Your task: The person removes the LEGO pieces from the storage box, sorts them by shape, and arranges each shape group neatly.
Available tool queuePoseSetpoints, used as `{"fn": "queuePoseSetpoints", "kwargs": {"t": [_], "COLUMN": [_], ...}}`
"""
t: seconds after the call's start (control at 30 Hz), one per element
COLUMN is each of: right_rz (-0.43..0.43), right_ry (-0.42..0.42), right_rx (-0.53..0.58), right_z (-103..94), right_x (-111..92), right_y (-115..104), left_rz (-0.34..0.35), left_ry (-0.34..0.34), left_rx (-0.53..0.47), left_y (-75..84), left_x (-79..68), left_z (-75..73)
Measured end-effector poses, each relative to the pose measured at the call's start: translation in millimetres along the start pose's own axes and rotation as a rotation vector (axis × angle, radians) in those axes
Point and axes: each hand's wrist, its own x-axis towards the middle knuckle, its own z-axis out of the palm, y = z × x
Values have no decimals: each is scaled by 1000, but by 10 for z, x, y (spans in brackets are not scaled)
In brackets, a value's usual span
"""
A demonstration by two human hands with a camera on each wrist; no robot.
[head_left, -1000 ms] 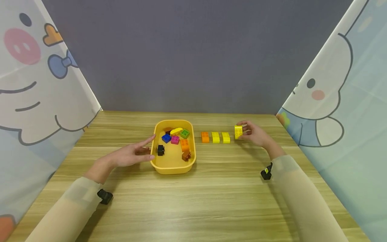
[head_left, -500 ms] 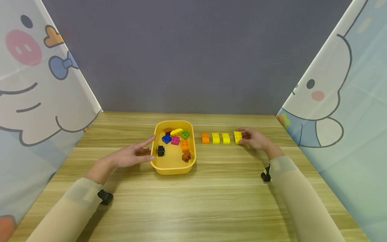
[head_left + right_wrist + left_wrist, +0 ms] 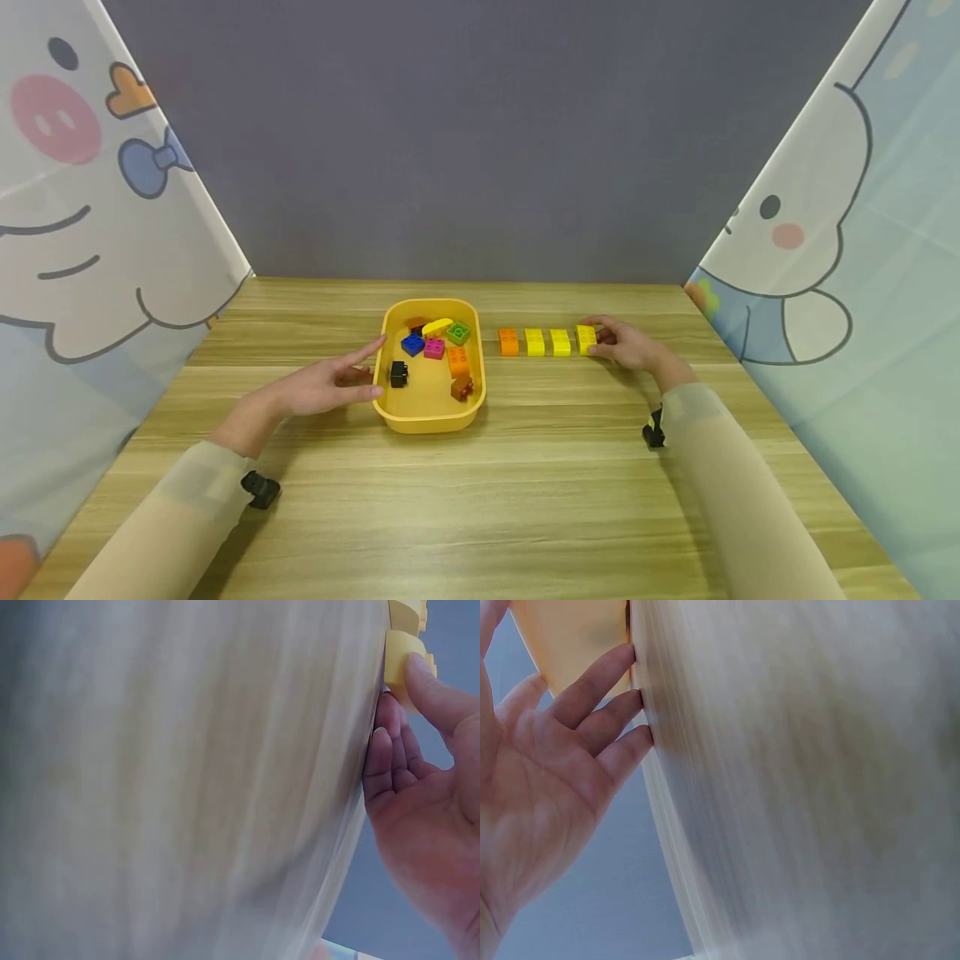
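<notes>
My right hand (image 3: 630, 344) pinches a yellow building block (image 3: 586, 339) between thumb and fingers, at the right end of a short row on the table. In the right wrist view the thumb lies along the near side of that block (image 3: 403, 669), which sits at the tabletop. Left of it stand two more yellow blocks (image 3: 560, 342) (image 3: 534, 342) and an orange block (image 3: 508, 342). My left hand (image 3: 322, 386) touches the left wall of a yellow tub (image 3: 429, 423) with spread, fairly straight fingers; the left wrist view shows its fingertips against the tub's side and the table.
Inside the tub lie loose blocks: blue (image 3: 412, 343), pink (image 3: 434, 347), green (image 3: 458, 332), orange (image 3: 457, 361), brown (image 3: 462, 387), black (image 3: 399, 373), and a curved yellow piece (image 3: 437, 327). A grey panel (image 3: 465, 142) rises behind the wooden table (image 3: 465, 517); printed cloths flank both sides.
My right hand has lowered the yellow block onto the table and slid it a little left, closer to the row. The left hand and the tub have stayed in place.
</notes>
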Motion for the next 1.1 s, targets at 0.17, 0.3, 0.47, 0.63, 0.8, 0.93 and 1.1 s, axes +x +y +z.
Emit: {"fn": "queuePoseSetpoints", "kwargs": {"t": [0.17, 0.3, 0.47, 0.63, 0.8, 0.93, 1.1], "right_rz": [2, -2, 1, 19, 34, 41, 42], "right_ry": [-9, -12, -32, -62, -75, -72, -71], "right_rx": [19, 8, -12, -15, -34, -47, -45], "right_z": [2, 3, -4, -1, 4, 2, -4], "right_x": [2, -2, -1, 10, 21, 18, 15], "right_y": [5, 7, 12, 21, 31, 25, 30], "left_rz": [3, 12, 15, 8, 3, 4, 6], "left_ry": [1, 5, 3, -2, -2, 4, 4], "left_rx": [-3, -1, -10, -19, -11, -3, -2], "left_y": [-9, -21, -26, -21, -12, -7, -9], "left_x": [-3, -1, 2, 1, -2, -7, -5], "left_z": [0, 1, 0, -1, -1, 0, 0]}}
